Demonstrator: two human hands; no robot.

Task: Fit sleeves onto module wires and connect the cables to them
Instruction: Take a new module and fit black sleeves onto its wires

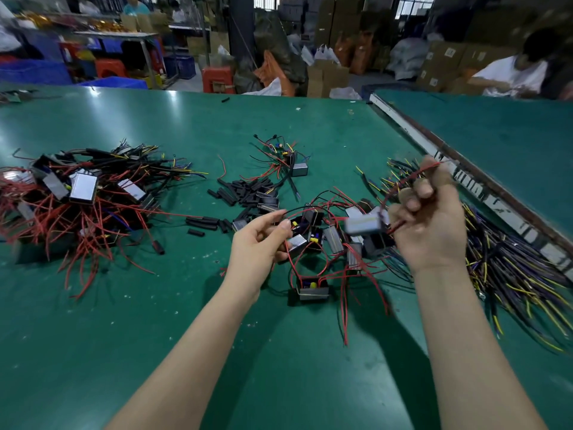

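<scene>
- Green matting covered the table (124, 305) in a crowded workshop, and near its middle lay a pile of loose modules (313, 240) — small grey-and-black boxes trailing thin red and black wires.
- Right of that pile, the right hand (429, 225) was raised, its fingers curled round a red wire (403, 181); a blurred grey module (364, 225) hung beside it.
- At the pile's left edge, the left hand (259, 246) pinched a thin black wire (305, 208).
- Beyond the pile lay short black sleeves (240, 190); right of it, a bundle of cables (511, 268).

A blurred grey module (364, 224) hangs raised by its red wire (403, 183) above scattered modules (313, 237), black sleeves (242, 192) behind.
</scene>
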